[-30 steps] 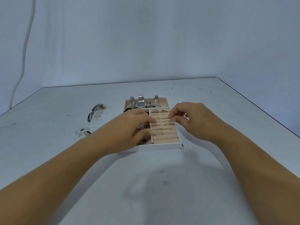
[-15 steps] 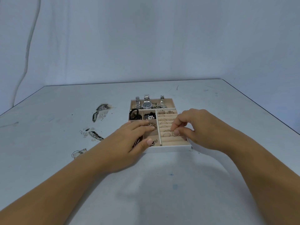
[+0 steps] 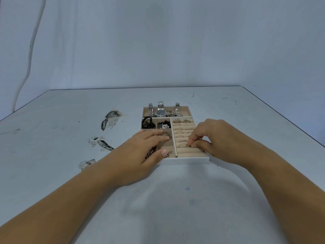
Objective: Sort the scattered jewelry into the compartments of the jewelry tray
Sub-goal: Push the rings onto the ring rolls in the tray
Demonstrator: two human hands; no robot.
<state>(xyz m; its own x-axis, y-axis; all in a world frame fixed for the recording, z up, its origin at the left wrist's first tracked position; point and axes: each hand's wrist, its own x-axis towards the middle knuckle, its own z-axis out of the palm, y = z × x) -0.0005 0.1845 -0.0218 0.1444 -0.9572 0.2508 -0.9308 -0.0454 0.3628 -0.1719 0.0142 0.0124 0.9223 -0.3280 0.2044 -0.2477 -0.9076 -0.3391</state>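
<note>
Jewelry tray [image 3: 186,161], mid-table: watches [image 3: 161,112], beads [image 3: 163,125], hair ties [image 3: 146,122] and several rings [image 3: 182,121] filed. Our right hand [image 3: 219,140] pinches what we judge a ring [image 3: 189,145] at a near roll slot. Our left hand [image 3: 140,152] rests flat-fingered on the left compartments. Outstanding: loose chains [image 3: 106,145], left of tray.

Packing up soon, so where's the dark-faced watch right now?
Head view, centre: the dark-faced watch lies in the far compartment of the jewelry tray, between two silver watch bands.
</note>
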